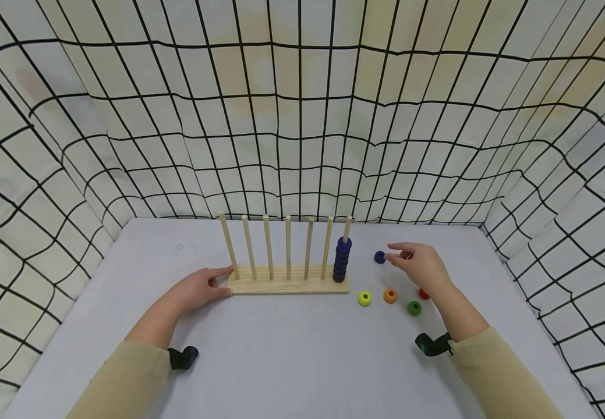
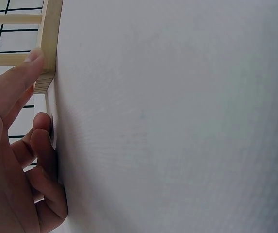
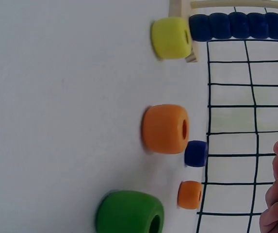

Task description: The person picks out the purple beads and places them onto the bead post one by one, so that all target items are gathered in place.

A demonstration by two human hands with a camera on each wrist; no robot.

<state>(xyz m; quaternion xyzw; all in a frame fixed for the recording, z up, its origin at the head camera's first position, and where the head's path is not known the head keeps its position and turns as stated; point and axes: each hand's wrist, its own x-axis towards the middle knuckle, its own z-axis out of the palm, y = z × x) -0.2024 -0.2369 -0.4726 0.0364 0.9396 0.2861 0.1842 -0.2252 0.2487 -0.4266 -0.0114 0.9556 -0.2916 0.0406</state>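
A wooden peg stand point(image 1: 286, 286) with a row of upright pegs sits on the table. Its rightmost peg carries a stack of dark blue beads point(image 1: 341, 262). My left hand point(image 1: 200, 288) grips the left end of the base, thumb at the front; the left wrist view shows that thumb point(image 2: 34, 60) against the wood. To the right of the stand, my right hand point(image 1: 421, 267) hovers beside a loose dark blue bead point(image 1: 379, 257). In the right wrist view this blue bead point(image 3: 196, 153) lies on the table, apart from the loosely bent fingers point(image 3: 277, 187).
Nearer to me lie a yellow bead point(image 1: 364, 298), an orange bead point(image 1: 390, 296), a green bead point(image 1: 414, 308) and a red bead point(image 1: 424, 294), partly covered by the right wrist. Another orange bead point(image 3: 189, 195) shows farther back. Black netting point(image 1: 302, 139) surrounds the white table point(image 1: 302, 361).
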